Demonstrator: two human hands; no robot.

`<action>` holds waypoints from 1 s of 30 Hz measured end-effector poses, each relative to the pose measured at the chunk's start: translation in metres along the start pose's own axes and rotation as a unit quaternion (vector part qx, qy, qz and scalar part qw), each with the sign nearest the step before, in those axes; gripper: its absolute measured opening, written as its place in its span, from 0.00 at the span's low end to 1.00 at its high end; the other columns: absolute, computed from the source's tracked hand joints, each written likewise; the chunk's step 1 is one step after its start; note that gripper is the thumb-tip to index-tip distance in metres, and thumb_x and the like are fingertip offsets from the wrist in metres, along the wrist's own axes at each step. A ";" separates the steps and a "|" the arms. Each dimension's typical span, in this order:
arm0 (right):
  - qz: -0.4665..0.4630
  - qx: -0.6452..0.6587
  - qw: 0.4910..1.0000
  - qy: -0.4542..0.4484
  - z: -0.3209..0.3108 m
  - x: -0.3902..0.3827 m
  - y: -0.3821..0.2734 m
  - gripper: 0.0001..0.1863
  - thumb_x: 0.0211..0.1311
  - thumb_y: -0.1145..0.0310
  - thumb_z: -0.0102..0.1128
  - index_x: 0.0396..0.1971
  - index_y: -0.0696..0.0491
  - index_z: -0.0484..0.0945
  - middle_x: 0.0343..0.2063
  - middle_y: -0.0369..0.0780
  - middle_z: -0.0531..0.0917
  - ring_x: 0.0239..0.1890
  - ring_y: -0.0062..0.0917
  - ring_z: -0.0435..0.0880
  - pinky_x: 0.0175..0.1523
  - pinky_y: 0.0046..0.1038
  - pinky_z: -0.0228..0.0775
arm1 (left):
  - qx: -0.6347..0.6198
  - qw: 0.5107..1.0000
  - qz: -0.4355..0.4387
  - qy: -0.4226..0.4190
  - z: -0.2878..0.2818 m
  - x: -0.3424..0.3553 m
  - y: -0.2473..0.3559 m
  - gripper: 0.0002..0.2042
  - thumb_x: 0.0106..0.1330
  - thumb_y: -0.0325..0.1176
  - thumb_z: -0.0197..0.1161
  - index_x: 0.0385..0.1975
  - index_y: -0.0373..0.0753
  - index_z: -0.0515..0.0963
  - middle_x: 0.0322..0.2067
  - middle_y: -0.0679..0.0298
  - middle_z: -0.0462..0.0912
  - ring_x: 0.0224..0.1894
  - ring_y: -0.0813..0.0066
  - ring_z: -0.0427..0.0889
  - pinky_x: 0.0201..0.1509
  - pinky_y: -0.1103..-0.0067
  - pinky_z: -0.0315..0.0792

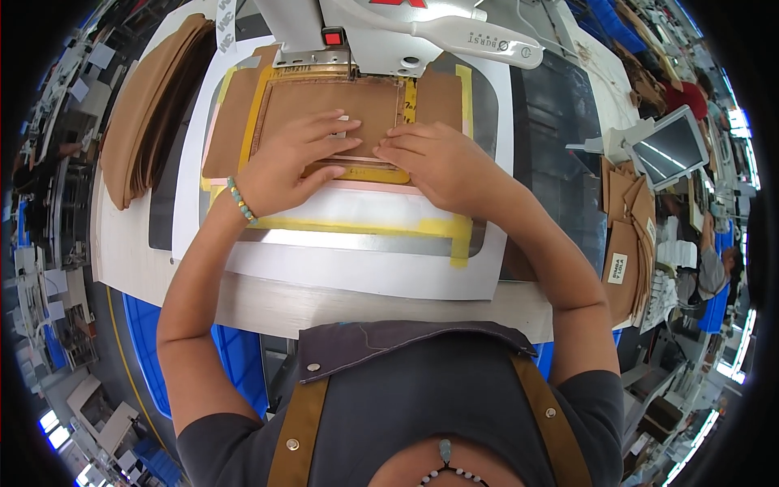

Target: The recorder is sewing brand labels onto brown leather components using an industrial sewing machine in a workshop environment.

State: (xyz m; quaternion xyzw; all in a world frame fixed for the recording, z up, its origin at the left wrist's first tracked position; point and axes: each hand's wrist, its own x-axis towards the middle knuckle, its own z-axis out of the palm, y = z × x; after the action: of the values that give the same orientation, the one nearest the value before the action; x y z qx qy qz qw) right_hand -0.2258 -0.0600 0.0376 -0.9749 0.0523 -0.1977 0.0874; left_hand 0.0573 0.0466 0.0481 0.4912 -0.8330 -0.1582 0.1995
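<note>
My left hand [299,158] rests palm down with fingers apart over a brown panel [333,101] inside a yellow rectangular frame [264,89]. A small white piece [345,122] shows beneath those fingertips, partly hidden. At the frame's right side, my right hand [434,162] lies palm down, fingertips on the panel and inner edge, thumb tucked out of sight. Above the frame is a white machine head [369,40] with a metal foot at the frame's back bar. Yellow tape [430,227] borders the plate below.
Stacked brown pieces [138,97] lie at left, more [625,252] at right. A screen [667,144] on a bracket stands right of the white table [243,300]. Blue bins [150,341] sit under the table. Other people [718,268] appear at the far right and far left.
</note>
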 end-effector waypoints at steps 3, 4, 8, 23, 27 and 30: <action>0.002 -0.012 1.000 -0.009 0.003 -0.005 -0.006 0.22 0.62 0.76 0.61 0.58 0.58 0.83 0.54 0.43 0.88 0.61 0.36 0.83 0.63 0.35 0.74 | 0.001 0.999 0.023 -0.033 0.007 0.004 0.000 0.23 0.68 0.29 0.68 0.64 0.41 0.82 0.73 0.58 0.74 0.79 0.50 0.64 0.80 0.57 0.61; 0.008 -0.008 1.000 -0.017 0.002 -0.007 -0.008 0.22 0.64 0.74 0.61 0.58 0.58 0.84 0.55 0.42 0.88 0.61 0.35 0.83 0.65 0.36 0.74 | 0.009 0.998 0.039 -0.053 0.009 0.005 -0.001 0.24 0.67 0.30 0.68 0.65 0.43 0.82 0.75 0.58 0.72 0.80 0.49 0.61 0.80 0.55 0.58; 0.014 0.004 1.000 -0.027 0.000 -0.010 -0.010 0.21 0.65 0.73 0.61 0.58 0.57 0.84 0.56 0.42 0.87 0.60 0.34 0.83 0.66 0.37 0.74 | 0.035 0.996 0.052 -0.057 0.011 0.009 -0.004 0.25 0.67 0.33 0.69 0.66 0.45 0.81 0.76 0.58 0.69 0.80 0.48 0.60 0.81 0.53 0.55; 0.023 0.008 1.000 0.002 0.003 -0.002 -0.014 0.20 0.63 0.74 0.60 0.55 0.58 0.84 0.53 0.44 0.87 0.58 0.37 0.84 0.62 0.37 0.76 | 0.021 0.996 0.071 -0.055 0.011 0.023 -0.020 0.24 0.68 0.38 0.70 0.66 0.49 0.82 0.77 0.61 0.69 0.79 0.49 0.62 0.81 0.54 0.55; 0.016 -0.010 1.000 0.009 0.003 -0.002 -0.013 0.20 0.64 0.73 0.59 0.55 0.58 0.84 0.53 0.44 0.87 0.59 0.37 0.83 0.63 0.36 0.75 | 0.031 0.996 0.068 -0.054 0.010 0.026 -0.019 0.24 0.68 0.39 0.71 0.65 0.49 0.82 0.76 0.63 0.70 0.79 0.51 0.62 0.80 0.55 0.57; 0.021 -0.016 1.000 0.006 0.003 -0.002 -0.010 0.19 0.64 0.73 0.59 0.54 0.58 0.84 0.53 0.45 0.87 0.59 0.37 0.83 0.63 0.37 0.75 | 0.047 0.995 0.068 -0.050 0.009 0.031 -0.018 0.25 0.68 0.40 0.71 0.66 0.48 0.81 0.76 0.65 0.71 0.79 0.52 0.63 0.80 0.55 0.58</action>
State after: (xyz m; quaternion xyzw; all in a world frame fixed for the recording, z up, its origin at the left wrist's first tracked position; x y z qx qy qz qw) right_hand -0.2260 -0.0496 0.0357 -0.9737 0.0766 -0.2004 0.0762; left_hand 0.0533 0.0117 0.0376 0.4334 -0.8801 -0.1291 0.1443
